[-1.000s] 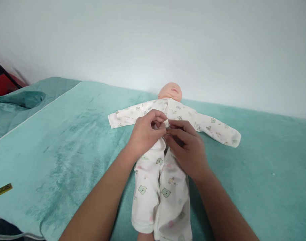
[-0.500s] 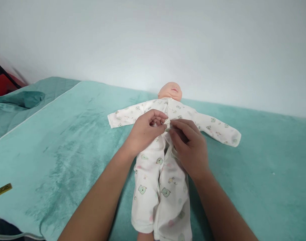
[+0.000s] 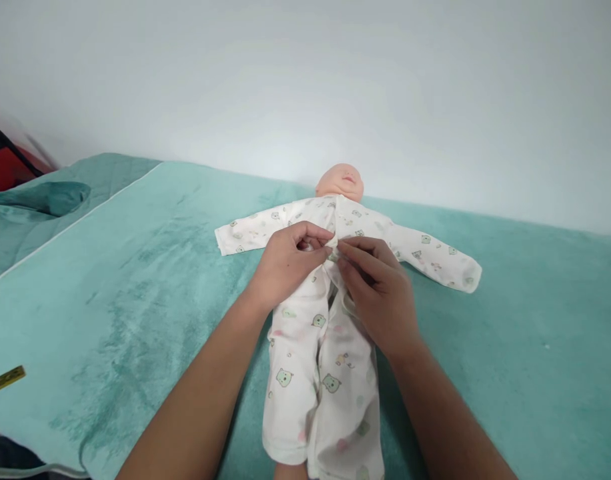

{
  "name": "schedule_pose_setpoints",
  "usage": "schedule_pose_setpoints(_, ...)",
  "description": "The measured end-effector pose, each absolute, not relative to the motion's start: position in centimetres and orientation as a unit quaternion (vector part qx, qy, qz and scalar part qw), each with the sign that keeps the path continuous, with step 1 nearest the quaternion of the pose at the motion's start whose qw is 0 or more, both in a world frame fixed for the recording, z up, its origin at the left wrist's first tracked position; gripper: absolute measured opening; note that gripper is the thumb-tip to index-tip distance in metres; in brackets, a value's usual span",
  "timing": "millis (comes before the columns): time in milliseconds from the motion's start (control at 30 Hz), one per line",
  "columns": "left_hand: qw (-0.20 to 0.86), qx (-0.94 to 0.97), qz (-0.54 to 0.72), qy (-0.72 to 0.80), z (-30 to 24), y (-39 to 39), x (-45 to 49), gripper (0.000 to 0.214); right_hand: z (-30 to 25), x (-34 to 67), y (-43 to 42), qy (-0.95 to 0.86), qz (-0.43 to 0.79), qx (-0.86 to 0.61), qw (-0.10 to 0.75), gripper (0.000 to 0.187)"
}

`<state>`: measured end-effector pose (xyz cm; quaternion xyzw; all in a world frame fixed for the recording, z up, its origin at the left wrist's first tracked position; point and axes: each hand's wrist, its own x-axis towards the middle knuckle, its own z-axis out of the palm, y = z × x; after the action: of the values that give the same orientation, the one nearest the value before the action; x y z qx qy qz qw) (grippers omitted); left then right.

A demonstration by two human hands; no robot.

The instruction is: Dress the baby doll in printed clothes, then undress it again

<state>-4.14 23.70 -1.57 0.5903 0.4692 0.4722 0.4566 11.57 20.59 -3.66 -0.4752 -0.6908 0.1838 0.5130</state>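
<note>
A baby doll (image 3: 339,181) lies on its back, dressed in a white bear-print top (image 3: 365,223) and matching trousers (image 3: 293,373). Its sleeves stretch out to both sides. At the doll's middle, my left hand (image 3: 290,260) pinches the front edge of the top between thumb and fingers. Close beside it, my right hand (image 3: 380,287) pinches the same bit of cloth from the right. The fingertips almost meet, and whatever fastening lies between them is too small to make out. One foot (image 3: 290,471) shows below a trouser leg.
Turquoise plush cloth (image 3: 135,287) covers the surface under the doll. A white wall (image 3: 305,87) rises behind. At far left are a folded teal cloth (image 3: 40,198), a red and black item (image 3: 5,160) and a yellow strip (image 3: 4,381).
The fingers of both hands have shifted slightly at the top's front edge, the left fingertips drawing closer together. The doll lies as before.
</note>
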Motion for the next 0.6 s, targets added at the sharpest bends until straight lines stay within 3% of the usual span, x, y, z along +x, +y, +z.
schedule_pose_setpoints(600, 0.441, 0.622, 0.441, 0.474, -0.90, 23.48, -3.95, 0.004, -3.62, 11.59, 20.59, -0.691, 0.171, -0.489, 0.504, 0.030)
